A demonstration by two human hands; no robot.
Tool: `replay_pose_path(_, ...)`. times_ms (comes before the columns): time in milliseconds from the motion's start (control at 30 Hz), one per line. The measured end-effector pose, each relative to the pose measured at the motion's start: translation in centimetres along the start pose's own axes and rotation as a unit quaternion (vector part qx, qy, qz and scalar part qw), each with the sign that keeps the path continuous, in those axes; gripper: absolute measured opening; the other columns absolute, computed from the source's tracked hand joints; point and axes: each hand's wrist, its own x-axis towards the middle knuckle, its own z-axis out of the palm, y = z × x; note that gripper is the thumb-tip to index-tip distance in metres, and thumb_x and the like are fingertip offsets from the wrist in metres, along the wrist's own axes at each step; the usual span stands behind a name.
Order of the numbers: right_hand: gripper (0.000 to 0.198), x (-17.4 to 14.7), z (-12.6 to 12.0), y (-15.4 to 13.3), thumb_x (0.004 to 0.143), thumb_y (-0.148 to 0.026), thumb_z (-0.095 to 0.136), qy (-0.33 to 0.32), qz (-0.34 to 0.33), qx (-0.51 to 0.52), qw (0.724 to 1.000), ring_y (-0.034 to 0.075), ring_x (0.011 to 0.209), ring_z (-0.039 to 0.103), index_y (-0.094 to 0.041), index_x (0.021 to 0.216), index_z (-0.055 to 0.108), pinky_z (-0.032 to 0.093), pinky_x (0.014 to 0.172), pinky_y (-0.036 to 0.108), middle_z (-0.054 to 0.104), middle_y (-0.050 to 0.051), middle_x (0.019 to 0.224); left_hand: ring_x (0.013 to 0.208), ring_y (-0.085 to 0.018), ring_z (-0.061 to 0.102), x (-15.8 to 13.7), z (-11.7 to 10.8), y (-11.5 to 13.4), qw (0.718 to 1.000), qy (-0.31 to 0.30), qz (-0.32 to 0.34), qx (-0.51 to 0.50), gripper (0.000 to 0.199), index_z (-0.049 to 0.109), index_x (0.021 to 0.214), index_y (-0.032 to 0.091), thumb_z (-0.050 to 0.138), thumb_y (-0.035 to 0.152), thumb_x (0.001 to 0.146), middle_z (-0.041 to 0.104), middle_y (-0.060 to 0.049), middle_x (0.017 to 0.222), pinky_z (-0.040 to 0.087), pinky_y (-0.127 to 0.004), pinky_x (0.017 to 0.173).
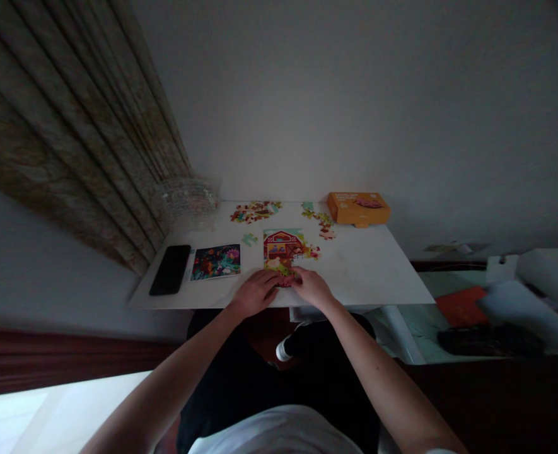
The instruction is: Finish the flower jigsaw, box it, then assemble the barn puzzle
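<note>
A partly assembled jigsaw puzzle with a red barn picture lies near the front middle of the white table. My left hand rests on its lower left part, fingers stretched out flat over the pieces. At the lower right edge, my right hand has its thumb and fingers closed on a puzzle piece, largely hidden by the fingertips. Pinkish-red pieces show between the hands. Joined to the right side of the barn are a few more pieces with an uneven outline.
Loose pieces lie in a pile at the back and in a cluster beside an orange box. One pale green piece lies alone. A dark picture card, black phone and bubble wrap are left.
</note>
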Motion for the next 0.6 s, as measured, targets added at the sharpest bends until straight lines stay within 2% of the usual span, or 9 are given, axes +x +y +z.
replay_pose_path(100,0.031,-0.7,0.0,-0.4,0.096,-0.03,0.065,0.042,-0.025,-0.017,0.999,0.025,0.088,0.072,-0.024,0.126,0.07,0.056,0.082,0.035,0.075,0.01,0.108,0.13,-0.026,0.062,0.1,-0.2,0.0,1.0,-0.016,0.015,0.0,0.036,0.065,0.134,0.022,0.055,0.02,0.1,0.069,-0.011,0.134,0.05,-0.049,0.113)
replay_pose_path(200,0.025,-1.4,0.0,-0.1,0.097,-0.032,0.066,0.081,-0.116,-0.022,0.99,0.028,0.108,0.067,-0.024,0.12,0.073,0.054,0.094,0.041,0.073,0.012,0.118,0.13,-0.025,0.061,0.2,-0.4,0.0,0.999,-0.028,0.018,-0.002,0.038,0.065,0.136,0.023,0.055,0.019,0.099,0.069,-0.01,0.135,0.049,-0.048,0.113)
replay_pose_path(300,0.022,-1.8,0.3,0.4,0.097,-0.026,0.066,0.074,-0.179,-0.03,0.981,0.029,0.119,0.063,-0.027,0.117,0.076,0.052,0.099,0.047,0.072,0.01,0.129,0.131,-0.025,0.061,0.2,-0.4,0.0,0.999,-0.031,0.016,0.0,0.04,0.064,0.138,0.023,0.054,0.019,0.1,0.069,-0.009,0.136,0.048,-0.048,0.114)
replay_pose_path(600,0.028,-2.0,0.9,0.8,0.101,-0.022,0.059,0.078,-0.213,-0.047,0.973,0.027,0.132,0.059,-0.028,0.124,0.074,0.049,0.104,0.049,0.07,0.008,0.137,0.138,-0.024,0.056,0.1,-0.1,-0.1,0.998,-0.052,0.015,0.021,0.045,0.061,0.142,0.026,0.053,0.016,0.099,0.065,-0.007,0.145,0.044,-0.05,0.117)
